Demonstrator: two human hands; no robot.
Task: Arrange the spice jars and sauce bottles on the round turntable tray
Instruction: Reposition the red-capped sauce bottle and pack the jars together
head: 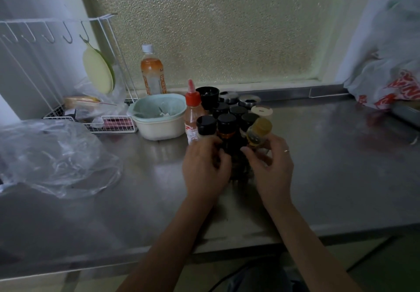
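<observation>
The right hand (271, 166) is curling its fingers around a small yellow-capped jar (259, 132), which is tilting so its long axis is leaning up and toward the left, cap end pointing away from the person and toward the other jars. The left hand (205, 166) is reaching in beside it with fingers bent at the base of a black-capped jar (206, 126), though whether it is actually gripping that jar I cannot tell. Between the two hands a dark bottle with a black cap (226, 130) is standing upright, and behind it a tight cluster of black-lidded spice jars (237, 111) is standing upright too, with a beige-lidded jar (261, 110) at the cluster's right; the tray beneath them is too dark to make out. A red-capped chili sauce bottle (192, 114) is standing upright just left of the cluster, nozzle pointing up. Left of it a pale green bowl (159, 115) is sitting on the steel worktop (329, 166), with an orange drink bottle (151, 71) behind it, a white wire rack (56, 64) further left, and a crumpled clear plastic bag (52, 157) lying at the near left.
</observation>
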